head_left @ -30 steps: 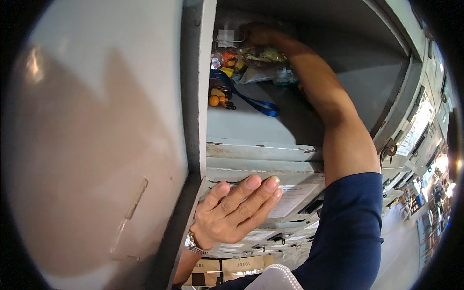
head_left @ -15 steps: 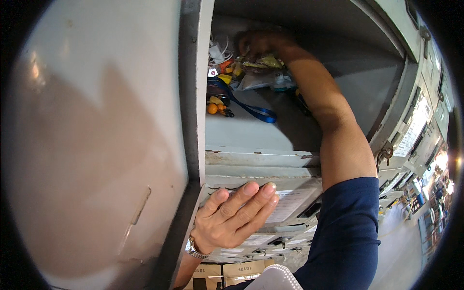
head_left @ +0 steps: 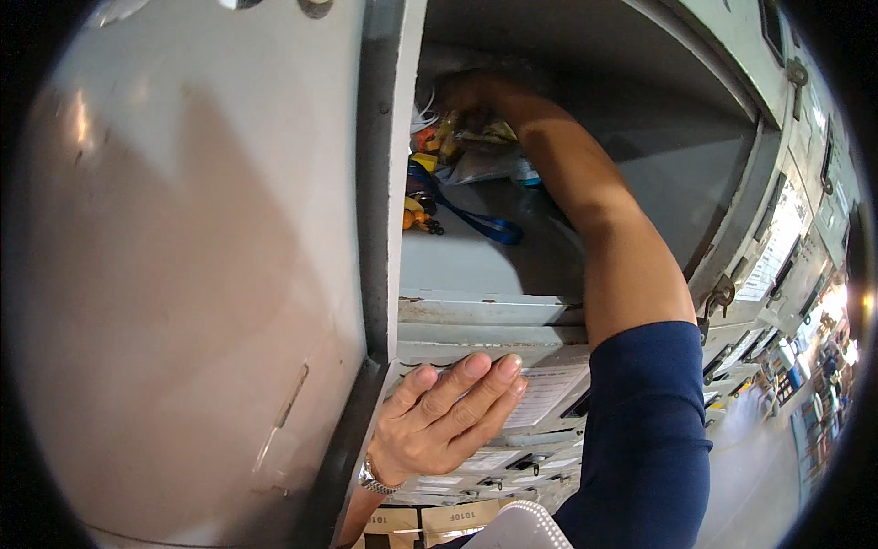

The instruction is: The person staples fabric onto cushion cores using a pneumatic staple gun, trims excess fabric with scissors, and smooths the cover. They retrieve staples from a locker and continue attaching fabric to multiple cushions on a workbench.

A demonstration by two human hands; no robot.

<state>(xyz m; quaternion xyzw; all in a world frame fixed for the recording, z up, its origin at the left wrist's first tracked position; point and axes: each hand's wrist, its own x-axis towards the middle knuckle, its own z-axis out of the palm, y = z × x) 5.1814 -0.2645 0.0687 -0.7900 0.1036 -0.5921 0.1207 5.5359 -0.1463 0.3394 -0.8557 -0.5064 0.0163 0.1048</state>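
My right arm reaches deep into an open grey metal locker (head_left: pixel 457 270). Its hand (head_left: pixel 471 96) is in shadow at the back, over a pile of small things, and its fingers are too dark to read. Below it lie a clear plastic bag (head_left: pixel 485 166), yellow and orange pieces (head_left: pixel 424 161), a white cable (head_left: pixel 424 119) and a blue strap (head_left: pixel 485 224). Orange beads (head_left: pixel 416 220) sit by the left wall. My left hand (head_left: pixel 448 416), with a metal watch (head_left: pixel 373 476) on the wrist, is stretched out against the locker front below the opening, holding nothing.
The grey locker door (head_left: pixel 219 274) stands open on the left. More lockers line the right, one with a padlock and key (head_left: pixel 720 297) and a paper label (head_left: pixel 768 247). Cardboard boxes (head_left: pixel 457 517) are at the bottom. A cluttered area (head_left: pixel 823 366) lies far right.
My right arm has shifted slightly left and its hand sits a little deeper in the shadow over the pile. The view has moved a little; my left hand keeps its place on the front.
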